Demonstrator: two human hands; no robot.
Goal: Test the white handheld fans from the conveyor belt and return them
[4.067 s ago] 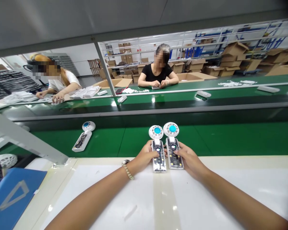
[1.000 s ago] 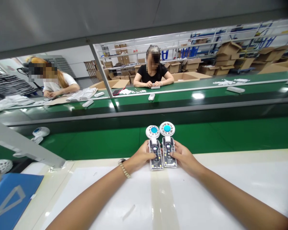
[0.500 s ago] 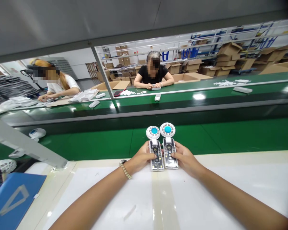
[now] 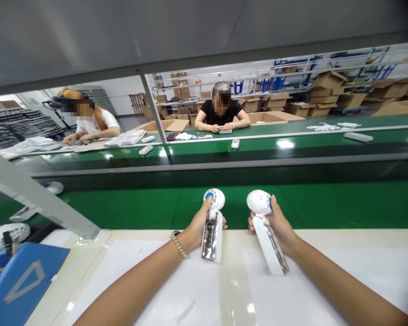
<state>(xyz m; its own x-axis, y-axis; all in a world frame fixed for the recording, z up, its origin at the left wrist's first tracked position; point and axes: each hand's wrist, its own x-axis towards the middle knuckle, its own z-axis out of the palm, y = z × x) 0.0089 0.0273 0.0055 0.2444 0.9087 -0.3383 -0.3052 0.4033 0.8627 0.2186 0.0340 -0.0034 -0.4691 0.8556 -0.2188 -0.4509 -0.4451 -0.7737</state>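
Note:
My left hand (image 4: 200, 225) is wrapped round a white handheld fan (image 4: 217, 235), its thumb on the blue centre of the round head. The fan's clear front with dark parts inside shows partly. To the right, my right hand (image 4: 280, 224) grips a second white fan (image 4: 268, 244), turned so its smooth white side shows, with a thumb by the blue part at the head's edge. Both fans tilt over the white table edge (image 4: 234, 280), heads up and apart from each other.
A green conveyor belt (image 4: 149, 206) runs beyond the table. A slanted metal post (image 4: 51, 199) and a blue bin (image 4: 27, 280) stand at the left. Two people sit across the line near white parts (image 4: 329, 127). A shelf (image 4: 122, 31) hangs overhead.
The two fans have moved apart and been turned: the right one now shows its smooth side, the left one is angled. Both thumbs have moved up to the fan heads. The view has shifted slightly.

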